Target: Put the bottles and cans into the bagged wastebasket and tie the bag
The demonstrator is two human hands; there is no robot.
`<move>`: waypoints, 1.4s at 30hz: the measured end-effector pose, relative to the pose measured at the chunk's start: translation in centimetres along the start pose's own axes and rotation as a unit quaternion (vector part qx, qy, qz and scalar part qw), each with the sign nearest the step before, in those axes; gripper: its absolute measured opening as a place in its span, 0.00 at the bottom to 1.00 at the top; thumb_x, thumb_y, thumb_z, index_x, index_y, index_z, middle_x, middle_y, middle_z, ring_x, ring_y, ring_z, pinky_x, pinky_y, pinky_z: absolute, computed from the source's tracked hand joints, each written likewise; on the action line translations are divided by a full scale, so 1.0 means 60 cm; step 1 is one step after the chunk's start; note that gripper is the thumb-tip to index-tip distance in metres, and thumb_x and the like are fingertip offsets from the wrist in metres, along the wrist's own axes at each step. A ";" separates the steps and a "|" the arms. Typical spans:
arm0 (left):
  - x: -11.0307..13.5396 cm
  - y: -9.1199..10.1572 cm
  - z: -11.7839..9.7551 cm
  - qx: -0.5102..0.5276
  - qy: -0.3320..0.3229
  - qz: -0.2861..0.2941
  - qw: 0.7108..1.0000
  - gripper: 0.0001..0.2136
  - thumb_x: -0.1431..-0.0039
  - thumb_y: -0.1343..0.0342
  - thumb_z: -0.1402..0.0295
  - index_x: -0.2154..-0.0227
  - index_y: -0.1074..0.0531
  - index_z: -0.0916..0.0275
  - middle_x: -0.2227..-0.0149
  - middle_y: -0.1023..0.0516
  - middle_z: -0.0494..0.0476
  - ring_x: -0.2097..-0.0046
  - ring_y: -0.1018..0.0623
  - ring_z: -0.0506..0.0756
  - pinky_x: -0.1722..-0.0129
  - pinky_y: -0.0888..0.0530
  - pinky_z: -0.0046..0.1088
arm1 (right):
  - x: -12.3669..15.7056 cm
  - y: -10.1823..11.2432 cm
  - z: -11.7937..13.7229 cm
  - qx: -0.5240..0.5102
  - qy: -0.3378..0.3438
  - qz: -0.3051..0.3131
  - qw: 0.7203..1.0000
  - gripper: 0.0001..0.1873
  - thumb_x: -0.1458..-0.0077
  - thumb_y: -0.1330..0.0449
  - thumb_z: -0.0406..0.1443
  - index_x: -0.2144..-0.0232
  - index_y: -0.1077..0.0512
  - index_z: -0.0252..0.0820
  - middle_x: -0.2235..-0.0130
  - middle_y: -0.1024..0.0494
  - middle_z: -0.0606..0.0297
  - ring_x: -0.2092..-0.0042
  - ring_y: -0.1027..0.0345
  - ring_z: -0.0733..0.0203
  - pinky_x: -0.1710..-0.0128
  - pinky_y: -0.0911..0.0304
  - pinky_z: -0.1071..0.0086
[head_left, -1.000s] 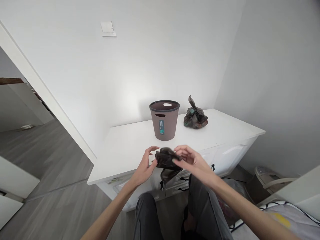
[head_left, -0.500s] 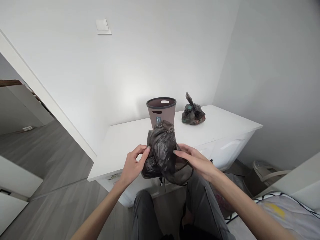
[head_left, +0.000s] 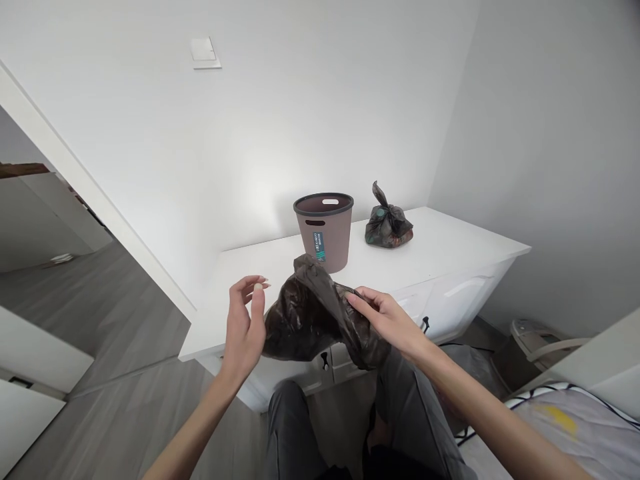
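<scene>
We look at a pinkish-brown bin [head_left: 330,243], which stands upright on the white surface [head_left: 440,247]. In front of the bin, on our side of it, a dark, crumpled plastic bag [head_left: 300,320] hangs in the air. The right hand [head_left: 390,320] pinches the bag between thumb and fingers, low and to the right of the bin. We think this pinch is there so that the thin bag does not drop. The left hand [head_left: 243,327] is low and to the left of the bin, with its fingers bent and its thumb a little apart. We see nothing in its grip, and we cannot tell if its edge touches the bag. Maybe it is kept free to feel for the bag's edge. The bag's long way runs sideways, left to right across the front of the bin. One folded bit pokes up toward the bin, and the right end droops down. Right of the bin sits a knotted bag [head_left: 389,230], its twisted top pointing up.
</scene>
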State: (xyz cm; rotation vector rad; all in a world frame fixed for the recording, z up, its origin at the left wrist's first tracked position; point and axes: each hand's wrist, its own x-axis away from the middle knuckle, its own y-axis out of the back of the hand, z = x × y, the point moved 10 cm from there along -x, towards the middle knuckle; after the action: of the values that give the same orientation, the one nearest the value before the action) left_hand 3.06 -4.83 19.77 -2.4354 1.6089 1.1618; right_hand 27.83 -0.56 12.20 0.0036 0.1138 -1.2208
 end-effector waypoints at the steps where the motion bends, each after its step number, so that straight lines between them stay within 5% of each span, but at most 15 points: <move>1: 0.003 0.000 -0.030 -0.002 -0.043 -0.004 0.999 0.14 0.25 0.54 0.58 0.43 0.35 0.57 0.43 0.26 0.64 0.43 0.25 0.59 0.43 0.29 0.43 | 0.000 0.000 0.005 0.006 0.006 -0.006 1.000 0.24 0.39 0.38 0.57 0.69 0.30 0.43 0.69 0.34 0.71 0.66 0.42 0.64 0.64 0.45 0.70; 6: 0.028 -0.033 -0.188 -0.083 -0.290 0.088 0.949 0.19 0.32 0.45 0.69 0.40 0.37 0.53 0.37 0.30 0.63 0.34 0.32 0.62 0.39 0.32 0.47 | 0.002 0.002 0.025 0.015 0.023 -0.015 1.000 0.24 0.37 0.39 0.55 0.71 0.33 0.43 0.70 0.37 0.72 0.67 0.44 0.65 0.66 0.46 0.71; 9: 0.039 -0.080 -0.210 -0.147 -0.343 0.217 0.902 0.12 0.33 0.43 0.68 0.48 0.28 0.54 0.48 0.20 0.58 0.37 0.29 0.63 0.37 0.35 0.48 | 0.007 0.004 0.029 -0.016 0.012 -0.011 1.000 0.23 0.38 0.38 0.55 0.69 0.31 0.43 0.70 0.34 0.72 0.67 0.42 0.65 0.66 0.44 0.72; 11: 0.039 -0.097 -0.198 -0.148 -0.333 0.269 0.891 0.04 0.31 0.43 0.66 0.59 0.24 0.56 0.57 0.17 0.55 0.44 0.23 0.61 0.40 0.34 0.45 | 0.010 0.011 0.033 -0.042 0.003 -0.018 0.999 0.22 0.40 0.35 0.55 0.69 0.29 0.43 0.69 0.30 0.71 0.66 0.38 0.64 0.65 0.42 0.72; 16: 0.011 -0.088 -0.130 -0.111 -0.175 0.289 0.935 0.12 0.29 0.46 0.60 0.67 0.24 0.59 0.68 0.21 0.53 0.64 0.25 0.54 0.62 0.30 0.31 | 0.010 0.066 0.035 -0.088 -0.019 -0.078 0.993 0.22 0.46 0.30 0.54 0.68 0.25 0.43 0.67 0.22 0.67 0.64 0.30 0.62 0.58 0.34 0.70; 22: -0.007 -0.049 -0.102 -0.059 -0.042 0.287 0.955 0.19 0.27 0.50 0.56 0.73 0.29 0.59 0.73 0.26 0.50 0.69 0.30 0.51 0.71 0.34 0.27 | 0.013 0.143 0.023 -0.062 -0.027 -0.170 0.983 0.25 0.47 0.31 0.56 0.58 0.24 0.45 0.64 0.19 0.63 0.62 0.25 0.57 0.63 0.32 0.69; 25: -0.012 -0.032 -0.107 -0.046 -0.030 0.265 0.963 0.20 0.28 0.50 0.54 0.75 0.31 0.59 0.75 0.29 0.49 0.72 0.31 0.51 0.72 0.34 0.27 | 0.046 0.154 0.079 0.056 0.093 -0.249 0.962 0.27 0.40 0.36 0.54 0.46 0.29 0.47 0.54 0.20 0.59 0.52 0.25 0.53 0.53 0.30 0.62; 27: -0.013 -0.025 -0.115 -0.049 -0.034 0.253 0.966 0.20 0.30 0.49 0.54 0.76 0.30 0.58 0.76 0.28 0.49 0.72 0.30 0.52 0.73 0.34 0.27 | 0.090 0.131 0.140 0.164 0.223 -0.293 0.915 0.26 0.38 0.35 0.49 0.42 0.32 0.47 0.47 0.24 0.54 0.45 0.29 0.49 0.45 0.32 0.54; 30: -0.013 -0.020 -0.131 -0.052 -0.040 0.249 0.966 0.19 0.31 0.46 0.54 0.76 0.28 0.57 0.76 0.28 0.50 0.72 0.30 0.52 0.73 0.33 0.27 | 0.125 0.022 0.181 0.300 0.338 -0.156 0.878 0.17 0.32 0.42 0.42 0.43 0.31 0.48 0.45 0.25 0.51 0.42 0.31 0.47 0.42 0.35 0.50; 33: -0.018 -0.010 -0.144 -0.022 -0.016 0.232 0.972 0.18 0.32 0.45 0.53 0.76 0.27 0.57 0.75 0.28 0.51 0.71 0.29 0.53 0.72 0.31 0.27 | 0.122 -0.078 0.138 0.372 0.291 0.037 0.881 0.18 0.27 0.54 0.37 0.40 0.34 0.47 0.50 0.21 0.54 0.50 0.25 0.51 0.50 0.33 0.59; 38: -0.026 0.030 -0.140 0.114 0.080 0.138 0.981 0.14 0.35 0.39 0.54 0.68 0.21 0.59 0.68 0.21 0.53 0.65 0.24 0.54 0.66 0.26 0.25 | 0.093 -0.142 0.018 0.464 0.135 0.189 0.855 0.19 0.26 0.56 0.37 0.43 0.32 0.36 0.62 0.18 0.53 0.64 0.24 0.53 0.65 0.38 0.66; 42: -0.021 0.062 -0.115 0.274 0.201 0.049 0.939 0.14 0.38 0.35 0.53 0.65 0.21 0.60 0.68 0.19 0.52 0.62 0.21 0.54 0.65 0.23 0.23 | 0.097 -0.169 -0.041 0.362 0.084 0.318 0.872 0.21 0.29 0.49 0.47 0.49 0.24 0.41 0.64 0.18 0.59 0.62 0.23 0.55 0.61 0.33 0.66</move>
State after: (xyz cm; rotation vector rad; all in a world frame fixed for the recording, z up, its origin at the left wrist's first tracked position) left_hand 3.82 -8.20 26.89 -2.3098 1.8434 0.1529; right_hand 20.11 -9.34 9.84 0.7538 -0.1921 -0.5379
